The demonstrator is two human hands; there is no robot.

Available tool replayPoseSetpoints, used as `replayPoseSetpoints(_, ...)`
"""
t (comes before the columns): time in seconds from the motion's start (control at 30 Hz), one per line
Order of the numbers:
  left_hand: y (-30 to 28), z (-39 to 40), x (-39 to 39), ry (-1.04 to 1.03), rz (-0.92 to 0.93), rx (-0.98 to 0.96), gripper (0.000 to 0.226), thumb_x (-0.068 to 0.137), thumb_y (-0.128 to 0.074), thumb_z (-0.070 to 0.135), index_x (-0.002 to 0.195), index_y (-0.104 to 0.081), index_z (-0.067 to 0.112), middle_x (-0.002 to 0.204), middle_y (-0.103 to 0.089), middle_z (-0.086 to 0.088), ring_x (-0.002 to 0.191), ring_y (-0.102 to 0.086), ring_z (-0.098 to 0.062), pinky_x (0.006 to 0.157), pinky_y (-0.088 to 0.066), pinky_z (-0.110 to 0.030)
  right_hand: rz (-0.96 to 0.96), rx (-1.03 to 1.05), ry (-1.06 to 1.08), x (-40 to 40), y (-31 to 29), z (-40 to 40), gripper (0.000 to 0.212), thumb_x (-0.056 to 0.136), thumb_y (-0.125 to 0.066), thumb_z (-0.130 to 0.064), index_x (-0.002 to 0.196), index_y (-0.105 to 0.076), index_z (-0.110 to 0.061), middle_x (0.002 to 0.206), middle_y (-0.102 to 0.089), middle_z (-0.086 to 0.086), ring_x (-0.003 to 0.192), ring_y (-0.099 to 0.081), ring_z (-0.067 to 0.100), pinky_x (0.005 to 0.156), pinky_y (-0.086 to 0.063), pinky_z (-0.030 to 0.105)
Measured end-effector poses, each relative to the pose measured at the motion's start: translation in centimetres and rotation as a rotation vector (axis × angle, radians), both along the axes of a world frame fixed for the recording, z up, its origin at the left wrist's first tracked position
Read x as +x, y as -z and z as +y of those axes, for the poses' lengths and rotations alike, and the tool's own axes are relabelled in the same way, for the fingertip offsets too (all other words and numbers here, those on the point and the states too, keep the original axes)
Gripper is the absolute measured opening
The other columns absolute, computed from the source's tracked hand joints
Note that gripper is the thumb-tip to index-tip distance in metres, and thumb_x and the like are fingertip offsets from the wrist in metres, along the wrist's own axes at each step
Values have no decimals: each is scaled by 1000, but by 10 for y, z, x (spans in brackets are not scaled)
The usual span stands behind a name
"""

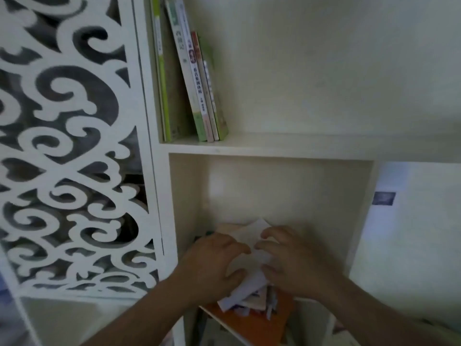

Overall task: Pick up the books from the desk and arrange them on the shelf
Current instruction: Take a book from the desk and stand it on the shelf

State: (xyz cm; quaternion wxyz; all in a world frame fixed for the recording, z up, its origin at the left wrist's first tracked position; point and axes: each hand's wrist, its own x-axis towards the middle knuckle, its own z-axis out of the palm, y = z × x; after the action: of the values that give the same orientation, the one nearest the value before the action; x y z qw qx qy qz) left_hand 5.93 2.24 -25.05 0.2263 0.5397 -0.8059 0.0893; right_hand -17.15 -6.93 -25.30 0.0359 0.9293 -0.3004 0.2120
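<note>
Several upright books (pixel 199 96) already shelved above the hands. Left hand (pixel 214 260) and right hand (pixel 294 260), fingers curled, grip a loose stack (pixel 249 290) entering the lower cubby (pixel 274 196); placement unfinished.

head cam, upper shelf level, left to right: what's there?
Carved scrollwork panel → upright green book → leaning books → bare shelf board.
</note>
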Motion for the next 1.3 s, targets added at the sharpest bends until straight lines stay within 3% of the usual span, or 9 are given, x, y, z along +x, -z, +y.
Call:
replayPoseSetpoints(0.07,24,-10,-18,-121,-112,390,84,89,-58,75,160,-28,41,160,-36,-1,146,-33,-25,119,-34,-43,296,393,193,-15,33,-10,101,71,-31,-101,160,-16,-56,170,-3,-22,159,2,29,127,-16,58)
replayPoseSetpoints(0.13,31,-14,-33,-148,-273,483,101,88,-65,70,164,-7,38,166,-13,-5,152,-14,-34,124,-20,-49,267,448,175,-23,55,-20,114,60,-16,-111,160,-5,-58,169,10,-24,159,17,30,129,-3,56)
replayPoseSetpoints(0.33,7,-19,-24,-70,-327,584,64,104,-59,40,160,-28,37,154,-40,-7,136,-46,-28,107,-47,-40,-94,418,126,-30,52,-15,51,93,-72,-53,141,-56,-47,153,-45,-22,143,-29,0,125,-26,37)
replayPoseSetpoints(0.5,-57,-3,14,-23,460,624,32,109,-53,21,123,-69,46,112,-76,18,103,-72,-3,83,-54,-17,-922,521,306,-32,21,-1,72,91,-81,-37,149,-40,-51,145,-48,-20,125,-55,8,93,-56,35)
replayPoseSetpoints(0.63,-40,8,24,304,1471,819,38,98,-63,8,136,-66,10,133,-68,-24,120,-68,-42,95,-60,-52,-1182,1037,132,-18,-6,15,58,87,-80,-35,134,-53,-55,132,-70,-6,109,-74,18,86,-64,45)
replayPoseSetpoints(0.73,-7,9,21,356,1732,867,55,89,-69,9,143,-59,11,141,-60,-29,125,-61,-47,105,-52,-60,-1232,1300,-17,-4,-9,24,49,87,-75,-30,134,-61,-30,126,-75,6,111,-74,30,95,-59,58)
replayPoseSetpoints(0.9,8,20,22,310,1611,948,58,85,-67,-1,141,-58,15,143,-59,-27,128,-56,-53,99,-52,-55,-1252,1148,25,2,-12,29,47,92,-75,-4,132,-59,-24,117,-78,3,108,-75,25,89,-61,51)
replayPoseSetpoints(1.1,-11,30,6,162,1628,893,53,89,-61,-15,137,-62,6,76,-61,-12,45,-50,-14,47,-46,-22,-1226,1168,47,3,-17,42,40,96,-69,-1,129,-61,-23,114,-79,3,107,-75,25,99,-58,54)
replayPoseSetpoints(1.3,-25,42,2,142,1572,967,37,74,-81,-5,108,-69,-1,77,-60,-16,56,-53,-25,54,-43,-28,-1249,1136,-15,-11,-34,60,44,99,-60,4,130,-63,-27,116,-79,1,106,-76,24,90,-61,44)
